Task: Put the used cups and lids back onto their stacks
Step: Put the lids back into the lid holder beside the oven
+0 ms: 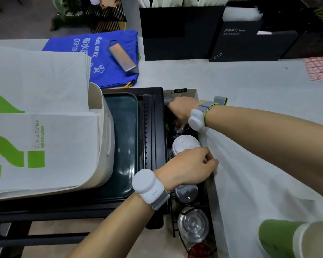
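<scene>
Stacks of lids (185, 144) standing in a narrow dark rack (172, 218) at lower centre, partly hidden by the left hand (189, 167), fingers curled shut at the surface (250, 86) edge. Right hand (181, 108) reaching into the rack's far end, fingers hidden, grip impossible to tell. Green cup (295, 239) cut off at lower right.

Left hand (189, 167) low, palm down, fingers (210, 161) curled, pinched together at tips. Right hand (182, 108) reaches farther forward, fingers bent downward, tips hidden. Both forearms bare, white band on each wrist.
</scene>
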A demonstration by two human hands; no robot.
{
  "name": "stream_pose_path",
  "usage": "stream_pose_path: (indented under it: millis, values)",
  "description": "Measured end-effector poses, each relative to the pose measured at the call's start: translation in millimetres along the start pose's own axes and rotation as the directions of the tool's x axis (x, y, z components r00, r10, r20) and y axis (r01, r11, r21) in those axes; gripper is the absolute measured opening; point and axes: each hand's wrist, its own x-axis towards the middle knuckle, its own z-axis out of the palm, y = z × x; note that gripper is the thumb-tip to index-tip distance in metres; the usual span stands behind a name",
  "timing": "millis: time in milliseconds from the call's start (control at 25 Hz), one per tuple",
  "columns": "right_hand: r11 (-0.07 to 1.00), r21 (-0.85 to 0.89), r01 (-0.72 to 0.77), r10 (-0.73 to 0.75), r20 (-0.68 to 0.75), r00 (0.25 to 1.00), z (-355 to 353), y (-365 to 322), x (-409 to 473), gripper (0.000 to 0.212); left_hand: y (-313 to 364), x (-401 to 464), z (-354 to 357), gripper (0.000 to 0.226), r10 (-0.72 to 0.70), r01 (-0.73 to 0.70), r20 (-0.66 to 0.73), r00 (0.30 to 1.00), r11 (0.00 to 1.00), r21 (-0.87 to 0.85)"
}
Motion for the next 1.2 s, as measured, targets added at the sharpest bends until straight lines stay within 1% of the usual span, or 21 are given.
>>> stream_pose_path:
  millis: [120, 240, 360, 560, 640, 760, 840, 920, 1000, 1120, 1200]
  values:
    - [0.999, -0.045, -0.004, 0.005, 0.008, 1.0, 5.4, -5.3, 0.6, 0.047, -1.5, -0.5, -0.3, 0.023, 0.009, -0.009, 0.02, 1.0, 1.0, 0.0]
    - [0.995, -0.103, 0.019, -0.017, 0.02, 1.0, 15.1, -9.9, 0.7, 0.035, -2.1, -2.7, -0.7, 0.024, 0.014, -0.014, 0.03, 0.999, 1.0, -0.001]
    - [0.989, -0.143, 0.039, -0.034, 0.037, 0.999, 22.8, -12.0, 5.5, 0.036, -2.4, -4.9, -1.2, 0.025, 0.011, -0.011, 0.036, 0.999, 1.0, -0.003]
    - [0.981, -0.183, 0.057, -0.064, -0.03, 0.998, 31.3, -12.8, 10.8, 0.026, -3.6, -4.9, -1.8, 0.023, -0.01, 0.011, 0.055, 0.998, 1.0, -0.019]
    - [0.986, -0.159, 0.056, -0.062, -0.03, 0.998, 33.6, -12.4, 13.8, 0.02, -5.1, -4.1, -1.3, 0.023, -0.019, 0.02, 0.061, 0.998, 1.0, -0.018]
    - [0.995, -0.078, 0.057, -0.059, -0.027, 0.998, 35.1, -10.0, 17.3, 0.011, -6.5, -3.1, -1.7, 0.023, -0.015, 0.015, 0.06, 0.998, 1.0, 0.0]
    - [0.999, -0.03, 0.045, -0.046, -0.029, 0.999, 34.7, -7.7, 17.3, 0.015, -6.4, -2.2, -1.5, 0.023, -0.013, 0.013, 0.058, 0.998, 1.0, -0.003]
    - [0.999, -0.021, 0.046, -0.046, -0.025, 0.999, 33.5, -6.7, 16.5, 0.021, -5.7, -2.5, -0.5, 0.023, -0.008, 0.008, 0.053, 0.999, 1.0, 0.0]
    - [0.998, -0.043, 0.048, -0.049, -0.024, 0.999, 28.7, -8.0, 12.5, 0.022, -4.5, -4.2, -0.9, 0.023, -0.008, 0.007, 0.053, 0.999, 1.0, 0.009]
    - [0.997, -0.074, 0.021, -0.025, -0.054, 0.998, 13.3, -10.6, 0.1, 0.016, -0.1, -10.8, -1.9, 0.022, 0.008, -0.009, 0.041, 0.999, 0.999, 0.032]
    - [0.994, -0.106, -0.003, -0.004, -0.07, 0.998, -1.5, -12.0, -17.7, 0.019, 6.1, -22.0, -3.2, 0.023, 0.03, -0.031, 0.028, 0.999, 0.999, 0.045]
